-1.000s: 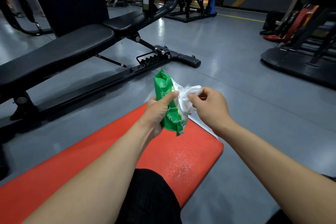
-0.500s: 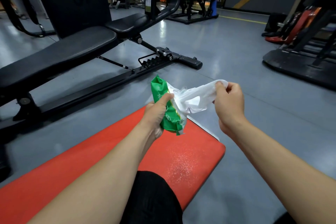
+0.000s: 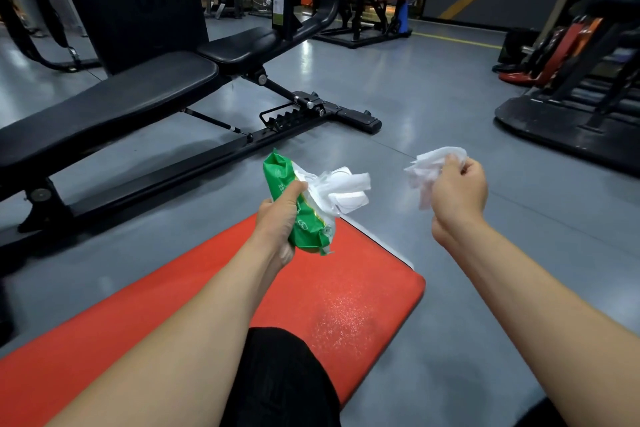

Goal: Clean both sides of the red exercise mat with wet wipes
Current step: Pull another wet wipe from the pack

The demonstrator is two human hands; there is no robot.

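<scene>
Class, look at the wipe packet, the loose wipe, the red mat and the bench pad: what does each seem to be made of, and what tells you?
Wipe packet: thin glossy plastic film; it crinkles and shines.
Loose wipe: soft white non-woven cloth, probably; it crumples limply.
Red mat: likely foam or rubber, matt; rounded corner, speckled sheen.
Bench pad: black vinyl or leather-like cover, smooth with a dull gleam.

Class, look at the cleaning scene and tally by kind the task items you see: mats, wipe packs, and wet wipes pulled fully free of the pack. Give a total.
Red exercise mat: 1
Green wipe pack, gripped by the left hand: 1
Wet wipe pulled free, held in the right hand: 1
Total: 3
</scene>
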